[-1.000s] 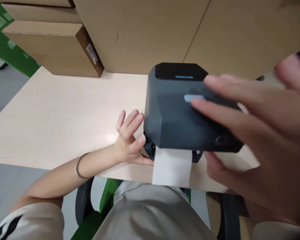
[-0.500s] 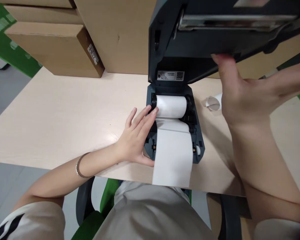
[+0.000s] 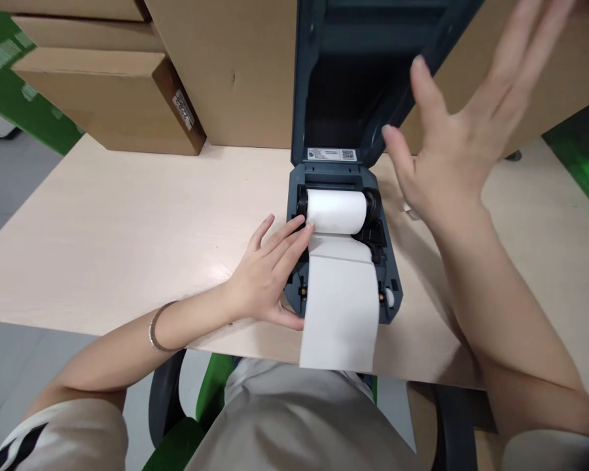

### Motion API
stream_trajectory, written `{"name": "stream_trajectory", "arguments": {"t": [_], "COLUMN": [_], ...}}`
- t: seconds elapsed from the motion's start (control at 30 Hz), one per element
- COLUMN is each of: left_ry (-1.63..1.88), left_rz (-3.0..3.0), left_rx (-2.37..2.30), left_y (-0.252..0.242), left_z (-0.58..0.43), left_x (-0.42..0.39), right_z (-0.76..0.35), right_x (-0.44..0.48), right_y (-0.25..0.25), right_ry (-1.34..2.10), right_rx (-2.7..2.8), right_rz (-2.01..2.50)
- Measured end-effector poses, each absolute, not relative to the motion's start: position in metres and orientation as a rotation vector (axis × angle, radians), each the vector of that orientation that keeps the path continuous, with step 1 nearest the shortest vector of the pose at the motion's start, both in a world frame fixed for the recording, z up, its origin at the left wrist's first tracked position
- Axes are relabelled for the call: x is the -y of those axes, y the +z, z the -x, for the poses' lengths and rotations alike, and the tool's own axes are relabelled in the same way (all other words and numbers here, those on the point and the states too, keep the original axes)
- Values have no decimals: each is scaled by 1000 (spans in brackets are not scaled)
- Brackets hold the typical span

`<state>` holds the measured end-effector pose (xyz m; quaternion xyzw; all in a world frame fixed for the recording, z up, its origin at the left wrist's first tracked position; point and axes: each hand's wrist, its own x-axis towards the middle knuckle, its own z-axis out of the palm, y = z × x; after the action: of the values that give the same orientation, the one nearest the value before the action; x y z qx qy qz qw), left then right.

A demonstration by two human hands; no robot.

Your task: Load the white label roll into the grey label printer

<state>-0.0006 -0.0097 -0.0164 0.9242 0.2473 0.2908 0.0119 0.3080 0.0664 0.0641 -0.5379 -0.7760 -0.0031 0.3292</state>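
Observation:
A dark grey label printer (image 3: 391,288) stands on the pale wooden table (image 3: 127,229) with its lid (image 3: 348,78) swung fully up. Inside lies a white paper roll (image 3: 336,211), and a strip of paper (image 3: 341,307) runs forward over the table edge. My left hand (image 3: 265,275) rests flat against the printer's left side, fingers stretched to the roll's end. My right hand (image 3: 451,137) hovers in the air beside the raised lid, fingers spread, holding nothing.
Cardboard boxes (image 3: 112,98) are stacked along the back of the table, a large one (image 3: 235,72) right behind the printer. A small white object (image 3: 406,209) peeks out behind my right wrist. Green chair parts (image 3: 211,392) show under the table edge.
The printer lid went from closed to fully raised. My right hand let go of the lid and now floats open beside it. My left hand's fingers slid to the roll.

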Motion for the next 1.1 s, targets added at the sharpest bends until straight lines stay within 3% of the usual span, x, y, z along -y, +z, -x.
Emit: {"name": "stream_trajectory", "arguments": {"t": [0.1,0.33,0.63,1.1], "left_ry": [902,935,1126,1285], "left_rz": [-2896,-2875,-2985,-2987], "left_rx": [-774,-814,-950,-956], "left_y": [-17,-17,-15,-18], "left_z": [1,0,-4,-9], "left_x": [9,11,12,12], "right_z": [-300,-271,-253,-252], "right_x": [-71,-52,-46,-44], "right_y": [55,64,52,62], "right_ry": [-304,-389,50,-14], "right_rx": [1987,1900,2743,2553], "right_rz": [1459,1542,1324,1401]}}
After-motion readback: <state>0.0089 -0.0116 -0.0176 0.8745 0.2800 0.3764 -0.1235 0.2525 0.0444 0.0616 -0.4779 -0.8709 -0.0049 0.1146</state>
